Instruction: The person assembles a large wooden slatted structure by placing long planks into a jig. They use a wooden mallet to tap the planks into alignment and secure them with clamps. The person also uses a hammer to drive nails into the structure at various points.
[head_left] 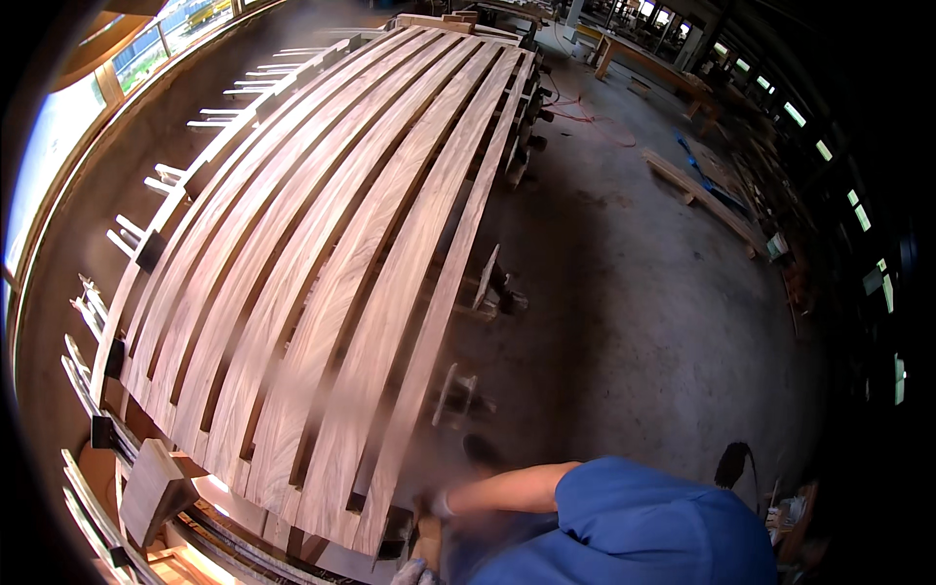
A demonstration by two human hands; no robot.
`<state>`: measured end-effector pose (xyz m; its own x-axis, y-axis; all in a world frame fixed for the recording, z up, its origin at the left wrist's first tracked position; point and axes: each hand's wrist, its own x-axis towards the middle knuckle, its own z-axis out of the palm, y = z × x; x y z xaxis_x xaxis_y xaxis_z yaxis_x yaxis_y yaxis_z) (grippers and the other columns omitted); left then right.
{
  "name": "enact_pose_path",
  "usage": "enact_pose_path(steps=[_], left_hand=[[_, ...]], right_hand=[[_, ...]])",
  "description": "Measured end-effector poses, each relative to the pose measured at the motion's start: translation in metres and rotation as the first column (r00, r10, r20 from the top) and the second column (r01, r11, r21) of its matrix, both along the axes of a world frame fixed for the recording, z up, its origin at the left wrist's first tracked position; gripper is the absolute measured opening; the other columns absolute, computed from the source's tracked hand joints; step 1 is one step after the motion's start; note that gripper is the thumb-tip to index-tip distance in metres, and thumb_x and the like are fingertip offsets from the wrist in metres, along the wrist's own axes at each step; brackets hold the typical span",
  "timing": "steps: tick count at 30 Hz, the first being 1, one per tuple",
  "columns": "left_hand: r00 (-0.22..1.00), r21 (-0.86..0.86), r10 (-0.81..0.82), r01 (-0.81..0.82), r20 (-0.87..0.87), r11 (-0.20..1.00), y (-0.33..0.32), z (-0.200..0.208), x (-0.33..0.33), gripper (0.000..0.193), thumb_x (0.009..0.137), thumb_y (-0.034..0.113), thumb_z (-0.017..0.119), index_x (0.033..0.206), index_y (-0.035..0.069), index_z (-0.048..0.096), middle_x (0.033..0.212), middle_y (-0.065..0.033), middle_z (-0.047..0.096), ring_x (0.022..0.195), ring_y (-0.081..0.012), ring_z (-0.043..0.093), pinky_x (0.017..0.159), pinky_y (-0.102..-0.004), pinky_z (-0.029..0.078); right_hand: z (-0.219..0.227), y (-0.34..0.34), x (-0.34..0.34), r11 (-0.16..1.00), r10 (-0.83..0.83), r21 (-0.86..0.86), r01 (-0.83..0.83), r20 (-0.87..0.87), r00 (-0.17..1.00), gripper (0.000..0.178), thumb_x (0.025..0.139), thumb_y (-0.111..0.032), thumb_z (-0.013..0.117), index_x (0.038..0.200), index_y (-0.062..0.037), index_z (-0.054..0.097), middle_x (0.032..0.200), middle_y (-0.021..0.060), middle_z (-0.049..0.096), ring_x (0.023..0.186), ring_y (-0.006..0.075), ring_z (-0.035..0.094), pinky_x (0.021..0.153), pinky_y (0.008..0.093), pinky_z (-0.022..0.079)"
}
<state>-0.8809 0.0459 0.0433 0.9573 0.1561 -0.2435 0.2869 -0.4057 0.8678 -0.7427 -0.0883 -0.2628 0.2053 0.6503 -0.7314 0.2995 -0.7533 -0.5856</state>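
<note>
My right arm, in a blue sleeve, reaches left across the lower edge. My right hand (pixel 436 504), gloved and blurred, is by the near right corner of the slatted wooden panel (pixel 336 409); its fingers are smeared. At the bottom edge my left hand (pixel 413 573), in a pale glove, appears closed on the lower end of a short wooden block (pixel 427 546), though partly cut off. The block stands between the two hands. A dark block (pixel 396 532) sits beside it under the panel's corner. Long, curved brown planks with gaps between them make up the panel.
Pale sticks (pixel 127 234) jut from the panel's left side. A wooden block (pixel 156 492) stands at its near left corner. Metal brackets (pixel 495 283) stick out on the right. Across the concrete floor (pixel 673 341) lie a long beam (pixel 707 200) and a red hose (pixel 585 115).
</note>
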Motion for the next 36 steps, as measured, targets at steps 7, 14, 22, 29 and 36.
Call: enact_pose_path(steps=[7, 14, 22, 29, 36], left_hand=[[1.000, 0.018, 0.007, -0.007, -0.008, 1.000, -0.016, -0.007, 0.013, 0.026, 0.093, 0.005, 0.071, 0.118, -0.004, 0.073, 0.087, -0.0117, 0.075, 0.075, -0.0153, 0.069, 0.071, -0.0310, 0.057], [0.999, 0.127, -0.018, 0.023, -0.040, 0.992, -0.038, 0.033, 0.061, 0.025, 0.089, 0.002, 0.073, 0.113, 0.000, 0.077, 0.101, -0.0173, 0.078, 0.085, -0.0223, 0.076, 0.080, -0.0334, 0.059], [0.980, 0.138, 0.038, -0.010, -0.198, 0.990, -0.059, 0.037, 0.078, 0.026, 0.089, 0.001, 0.074, 0.114, -0.001, 0.077, 0.101, -0.0172, 0.078, 0.082, -0.0201, 0.075, 0.079, -0.0331, 0.060], [0.969, 0.202, -0.018, 0.070, -0.247, 0.977, -0.073, 0.046, 0.096, 0.023, 0.094, 0.006, 0.070, 0.115, -0.002, 0.076, 0.100, -0.0171, 0.078, 0.080, -0.0162, 0.074, 0.073, -0.0301, 0.060], [1.000, 0.031, -0.001, 0.002, -0.016, 1.000, -0.072, 0.045, 0.100, 0.022, 0.093, 0.005, 0.068, 0.112, -0.003, 0.075, 0.098, -0.0163, 0.077, 0.088, -0.0216, 0.074, 0.085, -0.0333, 0.058]], right_hand=[[-0.014, -0.003, -0.024, 0.983, -0.058, 0.180, 0.039, 0.104, 0.993, 0.074, 0.057, -0.036, 0.095, 0.117, -0.0076, 0.063, 0.106, 0.0186, 0.074, 0.106, 0.0402, 0.070, 0.089, 0.0449, 0.057], [-0.006, 0.005, -0.029, 0.968, -0.147, 0.163, 0.192, -0.255, 0.956, 0.040, 0.101, -0.027, 0.051, 0.132, -0.0039, 0.064, 0.134, 0.0180, 0.066, 0.126, 0.0333, 0.062, 0.109, 0.0421, 0.046], [0.032, 0.006, -0.025, 0.841, 0.150, 0.540, -0.036, -0.170, 0.974, 0.050, 0.085, -0.038, 0.072, 0.127, -0.0100, 0.067, 0.120, 0.0157, 0.073, 0.114, 0.0339, 0.068, 0.098, 0.0417, 0.053], [0.006, 0.020, -0.043, 0.717, 0.149, 0.697, -0.017, -0.129, 0.980, 0.049, 0.076, -0.048, 0.077, 0.109, -0.0129, 0.074, 0.101, 0.0160, 0.076, 0.093, 0.0334, 0.072, 0.082, 0.0437, 0.055], [0.084, -0.031, -0.007, 0.866, -0.320, 0.159, 0.475, -0.554, 0.769, 0.048, 0.074, -0.029, 0.082, 0.119, -0.0146, 0.072, 0.112, 0.0093, 0.075, 0.107, 0.0255, 0.068, 0.094, 0.0386, 0.052]])
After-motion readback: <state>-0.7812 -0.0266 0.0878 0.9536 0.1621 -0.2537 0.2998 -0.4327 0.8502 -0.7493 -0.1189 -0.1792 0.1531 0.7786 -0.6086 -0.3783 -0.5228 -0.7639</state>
